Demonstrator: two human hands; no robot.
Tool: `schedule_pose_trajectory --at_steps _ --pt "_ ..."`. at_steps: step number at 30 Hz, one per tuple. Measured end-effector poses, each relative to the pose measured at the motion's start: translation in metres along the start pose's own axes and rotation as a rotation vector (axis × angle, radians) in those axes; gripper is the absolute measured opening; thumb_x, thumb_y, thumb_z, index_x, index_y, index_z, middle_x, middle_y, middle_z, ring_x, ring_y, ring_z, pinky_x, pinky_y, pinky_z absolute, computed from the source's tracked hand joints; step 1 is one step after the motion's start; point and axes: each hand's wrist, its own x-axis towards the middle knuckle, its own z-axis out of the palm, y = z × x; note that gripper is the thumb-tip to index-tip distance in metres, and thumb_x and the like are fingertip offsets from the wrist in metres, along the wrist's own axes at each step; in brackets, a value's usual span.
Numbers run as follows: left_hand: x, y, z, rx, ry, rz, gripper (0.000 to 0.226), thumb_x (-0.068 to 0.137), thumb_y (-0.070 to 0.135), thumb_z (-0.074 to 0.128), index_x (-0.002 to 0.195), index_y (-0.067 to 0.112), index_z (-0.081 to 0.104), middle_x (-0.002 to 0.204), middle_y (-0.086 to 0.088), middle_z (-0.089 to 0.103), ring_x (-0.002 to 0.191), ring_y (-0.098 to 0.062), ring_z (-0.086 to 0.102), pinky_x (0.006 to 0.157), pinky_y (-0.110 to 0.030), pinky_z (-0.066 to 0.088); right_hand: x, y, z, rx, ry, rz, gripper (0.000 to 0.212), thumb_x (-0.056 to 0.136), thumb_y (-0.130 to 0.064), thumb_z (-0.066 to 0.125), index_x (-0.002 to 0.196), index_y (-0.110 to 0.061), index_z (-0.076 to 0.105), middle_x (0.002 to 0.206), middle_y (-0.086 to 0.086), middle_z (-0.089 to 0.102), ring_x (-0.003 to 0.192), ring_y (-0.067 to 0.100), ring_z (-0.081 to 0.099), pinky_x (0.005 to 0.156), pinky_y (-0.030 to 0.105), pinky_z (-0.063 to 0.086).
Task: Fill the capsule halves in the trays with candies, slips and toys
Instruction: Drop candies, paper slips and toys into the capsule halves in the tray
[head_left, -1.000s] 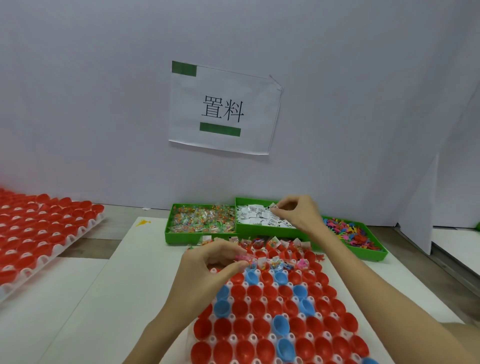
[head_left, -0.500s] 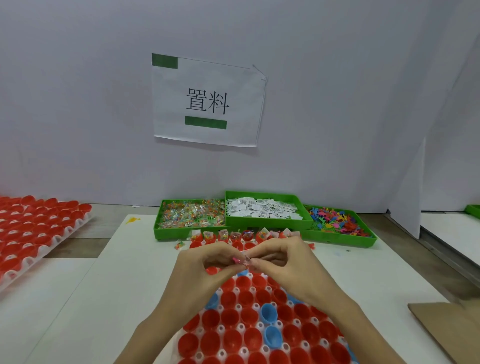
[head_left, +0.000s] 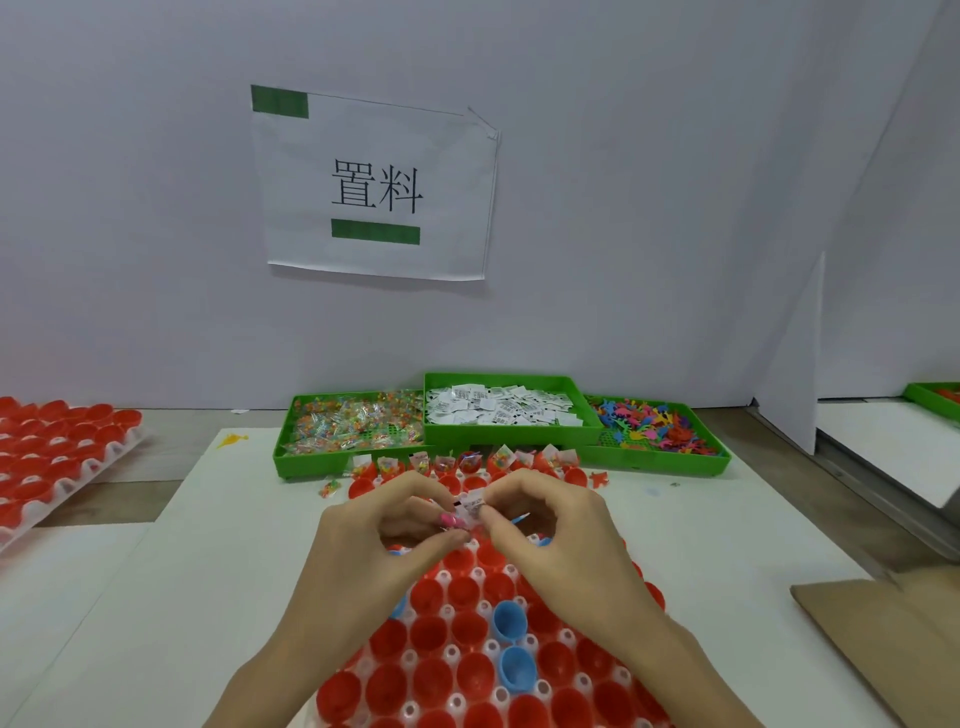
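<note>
White walls stand behind a white desk (head_left: 701, 545), and a paper sign (head_left: 376, 184) hangs on the back wall. Over the near tray (head_left: 467, 670), the left hand (head_left: 379, 540) and the right hand (head_left: 550, 535) meet fingertip to fingertip. Together they pinch a small white slip (head_left: 471, 506), and the left hand also pinches a little pink bit (head_left: 451, 518), maybe a toy or a candy. A second ago the right hand was far back at the middle green bin (head_left: 501, 408), where the slips lie. Now it has come forward to the left hand, so it has likely brought a slip to go with the pink bit, and the bundle looks about ready to drop into a cup. The slip looks crumpled, so I cannot tell its long side or which way it points. Under the hands, most red capsule halves (head_left: 462, 592) in the tray look empty, while the row nearest the bins is stuffed. Left of the middle bin is the candy bin (head_left: 358, 428), and right of it the toy bin (head_left: 654, 426). Far left of the near tray sits another tray of red halves (head_left: 57, 447).
</note>
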Motion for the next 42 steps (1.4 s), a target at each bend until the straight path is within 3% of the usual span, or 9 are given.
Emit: schedule_pose_trajectory --at_steps 7,12,17,21,26,31,33,37,42 --pt "0.001 0.002 -0.003 -0.086 -0.029 -0.067 0.027 0.068 0.036 0.090 0.092 0.035 0.078 0.086 0.005 0.080 0.082 -0.014 0.078 0.079 -0.028 0.063 0.003 0.004 -0.006 0.111 -0.148 0.041 0.018 0.099 -0.018 0.065 0.091 -0.033 0.071 0.087 -0.006 0.072 0.082 0.013 0.069 0.075 0.026 0.058" --pt "0.001 0.003 -0.005 -0.100 -0.070 -0.052 0.032 0.069 0.031 0.090 0.099 0.025 0.079 0.091 0.005 0.080 0.086 -0.014 0.078 0.082 -0.030 0.063 0.002 0.004 -0.005 0.119 -0.200 0.078 0.014 0.099 -0.022 0.066 0.092 -0.031 0.073 0.088 -0.004 0.073 0.083 0.014 0.069 0.080 0.037 0.060" --pt "0.001 0.003 -0.004 -0.089 -0.078 -0.012 0.031 0.074 0.026 0.089 0.103 0.025 0.079 0.094 0.006 0.080 0.087 -0.014 0.078 0.082 -0.027 0.062 0.003 0.004 -0.009 0.125 -0.186 0.067 0.011 0.097 -0.028 0.069 0.097 -0.034 0.078 0.099 -0.010 0.073 0.093 0.011 0.071 0.085 0.030 0.060" --pt "0.001 0.002 -0.002 -0.031 -0.040 0.071 0.025 0.077 0.024 0.084 0.102 0.028 0.079 0.095 0.012 0.080 0.089 -0.010 0.078 0.082 -0.028 0.062 0.000 0.004 -0.007 0.129 -0.106 0.032 0.013 0.088 -0.020 0.079 0.097 -0.029 0.079 0.092 -0.011 0.076 0.088 0.009 0.074 0.079 0.022 0.058" --pt "0.008 0.009 0.005 -0.026 -0.061 0.106 0.019 0.079 0.020 0.084 0.095 0.027 0.077 0.093 0.008 0.079 0.088 -0.013 0.078 0.081 -0.026 0.062 0.005 0.006 -0.018 0.122 -0.053 0.012 0.026 0.084 -0.017 0.083 0.103 -0.032 0.074 0.089 -0.007 0.075 0.088 0.012 0.074 0.080 0.031 0.062" --pt "0.051 0.026 0.028 0.064 -0.138 0.152 0.027 0.080 0.015 0.085 0.104 0.019 0.072 0.088 0.014 0.079 0.083 -0.001 0.076 0.077 -0.016 0.059 0.018 0.016 -0.049 0.073 0.020 -0.005 0.021 0.082 -0.017 0.084 0.100 -0.027 0.081 0.093 -0.011 0.076 0.089 0.007 0.073 0.081 0.022 0.060" --pt "0.073 0.031 0.042 0.082 -0.170 0.121 0.024 0.078 0.019 0.087 0.098 0.017 0.074 0.082 0.012 0.079 0.077 0.000 0.075 0.073 -0.015 0.058 0.024 0.026 -0.064 0.042 0.064 0.002 0.019 0.082 -0.016 0.084 0.099 -0.025 0.081 0.093 -0.010 0.077 0.088 0.008 0.074 0.080 0.022 0.059" --pt "0.109 0.026 0.078 0.101 -0.254 0.062 0.015 0.076 0.020 0.090 0.086 0.015 0.080 0.076 0.005 0.079 0.073 -0.003 0.076 0.072 -0.017 0.059 0.033 0.055 -0.082 -0.061 0.117 0.056 0.013 0.083 -0.017 0.084 0.095 -0.020 0.080 0.083 -0.011 0.077 0.080 0.007 0.074 0.077 0.023 0.060" --pt "0.128 0.005 0.112 0.193 -0.427 0.019 0.018 0.077 0.013 0.089 0.094 0.009 0.082 0.082 -0.003 0.080 0.076 -0.009 0.077 0.079 -0.024 0.062 0.037 0.092 -0.095 -0.123 0.092 0.178 0.012 0.080 -0.013 0.086 0.090 -0.016 0.080 0.080 -0.006 0.078 0.078 0.007 0.074 0.074 0.026 0.060"
